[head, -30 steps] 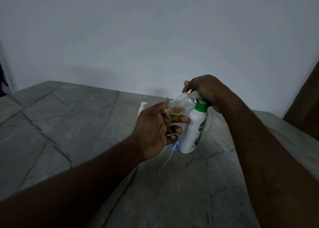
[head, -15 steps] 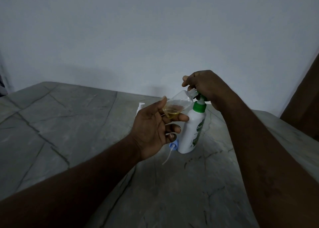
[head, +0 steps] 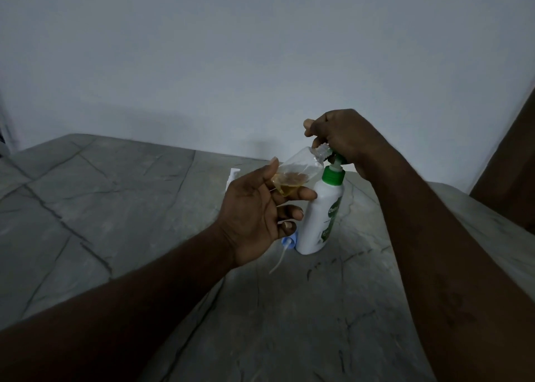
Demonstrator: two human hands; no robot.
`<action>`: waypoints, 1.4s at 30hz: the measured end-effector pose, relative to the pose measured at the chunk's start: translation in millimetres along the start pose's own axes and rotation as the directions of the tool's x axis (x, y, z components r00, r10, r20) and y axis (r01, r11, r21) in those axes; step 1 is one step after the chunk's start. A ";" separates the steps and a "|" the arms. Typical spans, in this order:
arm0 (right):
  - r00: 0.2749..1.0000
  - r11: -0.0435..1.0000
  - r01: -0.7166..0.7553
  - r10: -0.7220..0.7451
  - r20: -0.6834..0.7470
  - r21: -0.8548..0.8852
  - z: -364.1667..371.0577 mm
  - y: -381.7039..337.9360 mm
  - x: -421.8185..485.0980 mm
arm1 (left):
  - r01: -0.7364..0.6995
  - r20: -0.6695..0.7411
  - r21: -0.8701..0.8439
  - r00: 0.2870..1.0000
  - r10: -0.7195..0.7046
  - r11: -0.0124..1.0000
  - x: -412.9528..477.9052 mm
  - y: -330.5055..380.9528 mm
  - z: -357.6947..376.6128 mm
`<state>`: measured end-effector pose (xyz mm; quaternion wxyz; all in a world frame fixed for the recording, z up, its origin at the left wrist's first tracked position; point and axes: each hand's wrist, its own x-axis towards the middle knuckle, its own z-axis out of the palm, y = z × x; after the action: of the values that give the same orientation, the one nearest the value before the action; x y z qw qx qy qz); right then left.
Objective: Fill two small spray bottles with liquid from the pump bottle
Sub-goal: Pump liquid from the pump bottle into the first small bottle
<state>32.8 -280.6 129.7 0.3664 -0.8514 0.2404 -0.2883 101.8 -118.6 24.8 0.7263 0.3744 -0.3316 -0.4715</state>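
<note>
Pump bottle (head: 321, 216) one, spray bottle (head: 301, 169) one

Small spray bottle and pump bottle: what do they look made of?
The small spray bottle looks like clear plastic, possibly glass: amber liquid shows through its wall. The pump bottle looks like opaque white plastic, smooth with a slight sheen, under a green collar.
</note>
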 end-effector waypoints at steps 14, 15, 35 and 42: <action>0.984 0.991 -0.132 0.129 0.123 0.022 6.1 6.8 -4.5 | 0.007 -0.052 0.029 0.999 -0.006 1.000 0.1 -3.4 -2.4; 0.986 0.992 -0.124 0.122 0.113 0.015 5.9 7.2 -4.5 | 0.009 -0.053 0.024 0.999 -0.008 1.000 -0.4 -3.7 -1.7; 0.994 0.997 -0.076 0.075 0.080 0.010 6.7 6.6 -3.9 | 0.010 -0.035 0.023 0.999 -0.009 1.000 -0.6 -3.5 -2.0; 0.993 0.998 0.056 -0.055 -0.106 0.010 1.6 2.4 0.0 | -0.005 -0.008 0.001 1.000 0.005 1.000 -0.6 -0.3 1.7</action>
<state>33.3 -281.3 127.0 0.3505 -0.8390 0.2338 -0.3444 100.0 -118.5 25.3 0.7287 0.3754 -0.3300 -0.4681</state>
